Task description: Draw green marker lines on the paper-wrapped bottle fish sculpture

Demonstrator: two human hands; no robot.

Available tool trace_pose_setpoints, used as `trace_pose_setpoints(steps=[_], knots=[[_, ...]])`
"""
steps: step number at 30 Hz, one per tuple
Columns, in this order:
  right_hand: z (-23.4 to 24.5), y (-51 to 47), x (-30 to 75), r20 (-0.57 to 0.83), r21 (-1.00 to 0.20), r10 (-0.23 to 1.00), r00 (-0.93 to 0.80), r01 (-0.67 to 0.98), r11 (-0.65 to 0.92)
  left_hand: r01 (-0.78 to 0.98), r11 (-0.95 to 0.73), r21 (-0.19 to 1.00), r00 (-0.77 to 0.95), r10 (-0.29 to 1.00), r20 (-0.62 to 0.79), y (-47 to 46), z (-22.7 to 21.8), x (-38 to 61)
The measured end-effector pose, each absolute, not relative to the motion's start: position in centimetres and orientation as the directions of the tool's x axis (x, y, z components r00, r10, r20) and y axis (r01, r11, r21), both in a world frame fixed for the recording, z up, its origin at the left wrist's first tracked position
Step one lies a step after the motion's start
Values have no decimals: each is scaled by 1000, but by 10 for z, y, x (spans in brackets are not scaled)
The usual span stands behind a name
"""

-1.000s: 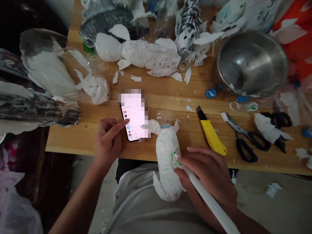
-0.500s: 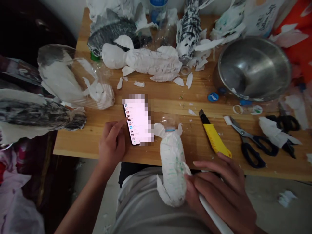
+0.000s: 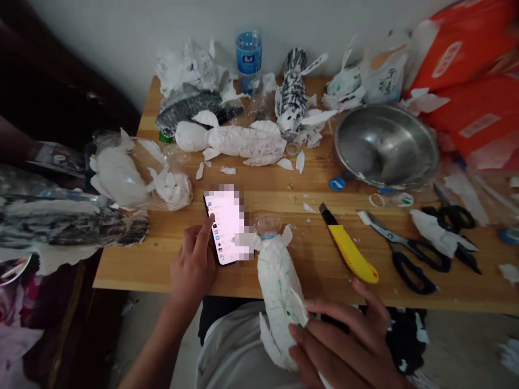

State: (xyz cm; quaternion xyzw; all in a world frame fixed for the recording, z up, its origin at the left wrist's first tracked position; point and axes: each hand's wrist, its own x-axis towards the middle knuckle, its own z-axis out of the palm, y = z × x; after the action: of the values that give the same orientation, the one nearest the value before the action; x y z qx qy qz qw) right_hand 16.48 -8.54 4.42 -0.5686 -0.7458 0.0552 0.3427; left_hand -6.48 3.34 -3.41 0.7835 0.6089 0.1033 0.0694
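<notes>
- The wooden counter (image 3: 284, 186) carries nearly everything; its near edge runs just in front of the person's lap
- A steel bowl (image 3: 387, 146) sits at the far right, well apart from both hands; orange bags (image 3: 466, 81) are piled behind it
- Paper-covered fish shapes crowd the far side and the left edge; a long white one (image 3: 233, 140) lies across the middle, a black-streaked one (image 3: 292, 92) stands behind it, and a blue-labelled bottle (image 3: 248, 56) is at the wall
- The paper-wrapped bottle (image 3: 279, 286) lies half on the counter edge, half over the lap, neck pointing away; it looks light, with a soft, easily torn paper skin over thin plastic that would dent; the body just below the neck seems the firmest place to grip
- The right hand (image 3: 344, 346) lies against the bottle's lower end, fingers spread flat; whether it also grips something beneath I cannot tell, since the frame cuts it off
- The left hand (image 3: 194, 265) rests at the counter edge, fingers loosely curled, forefinger touching the lit phone (image 3: 225, 227); it holds nothing
- Black scissors (image 3: 409, 248) and a yellow knife (image 3: 348, 246) lie right of the bottle, the knife handle near the right hand's fingertips; paper scraps litter the space between
</notes>
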Motion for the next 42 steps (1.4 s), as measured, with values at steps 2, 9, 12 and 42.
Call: trace_pose_setpoints(steps=[2,9,12,42], knots=[[44,-83,170,438,-494,887,-145,785,373,943,-258,210,244,965,93,33,-35,-65],[44,-85,180,436,-482,882,-178,782,396,950,-260,174,247,964,96,30,-38,-66],[43,-87,178,423,-562,888,-179,717,412,947,-279,161,270,960,79,30,-37,-66],[53,-71,183,356,-599,903,-242,682,419,944,-300,141,292,954,74,28,-40,-67]])
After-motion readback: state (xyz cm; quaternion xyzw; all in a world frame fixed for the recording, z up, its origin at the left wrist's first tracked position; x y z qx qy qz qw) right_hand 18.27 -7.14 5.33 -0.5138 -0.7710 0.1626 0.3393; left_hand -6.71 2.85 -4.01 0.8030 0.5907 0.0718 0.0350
